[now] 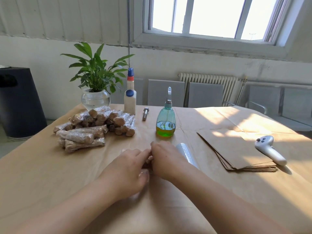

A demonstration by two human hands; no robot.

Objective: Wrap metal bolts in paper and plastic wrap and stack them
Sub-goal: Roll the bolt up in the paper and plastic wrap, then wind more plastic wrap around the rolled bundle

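Centre of the frame: the left hand [130, 168] and right hand [164, 159] meet over a small bundle [147, 165], fingers curled onto it; the bundle is mostly hidden between them. Just right of the right hand lies a roll of plastic wrap [186, 153]. Centre left, a pile of wrapped bolts [94, 126]; behind it, one bare bolt [145, 114] beside a white bottle [130, 97]. Right, a stack of brown paper sheets [234, 149] on the paper-covered table [50, 174].
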